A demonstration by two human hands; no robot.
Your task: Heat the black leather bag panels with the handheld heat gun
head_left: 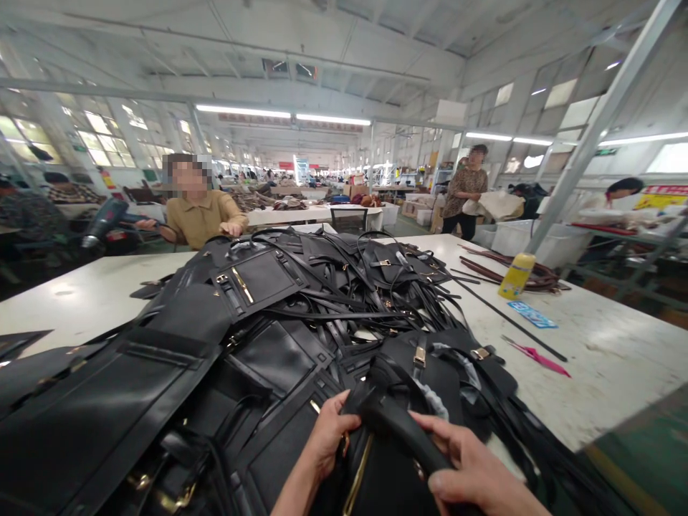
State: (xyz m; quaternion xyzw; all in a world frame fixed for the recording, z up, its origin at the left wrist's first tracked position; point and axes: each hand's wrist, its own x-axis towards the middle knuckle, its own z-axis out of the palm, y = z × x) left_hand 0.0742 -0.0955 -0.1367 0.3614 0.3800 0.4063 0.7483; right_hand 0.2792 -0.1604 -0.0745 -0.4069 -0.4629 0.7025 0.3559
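Note:
My left hand point(332, 430) pinches the edge of a black leather piece at the bottom centre. My right hand point(465, 455) is closed around a thick, curved black handle point(403, 423), which runs up and left toward my left fingertips. Under both hands lies a black leather bag part with a gold zipper point(358, 473). Around them spreads a large heap of black leather bag pieces point(274, 358) with straps and gold buckles. What joins the handle to the leather is dark and hard to make out.
On the white table point(607, 344) at right lie pink scissors point(539, 357), a blue card point(532, 314), a yellow bottle point(516, 276) and brown straps point(537, 272). Across the table a person point(201, 215) holds a heat gun point(110, 222). Another person point(466, 190) stands farther back.

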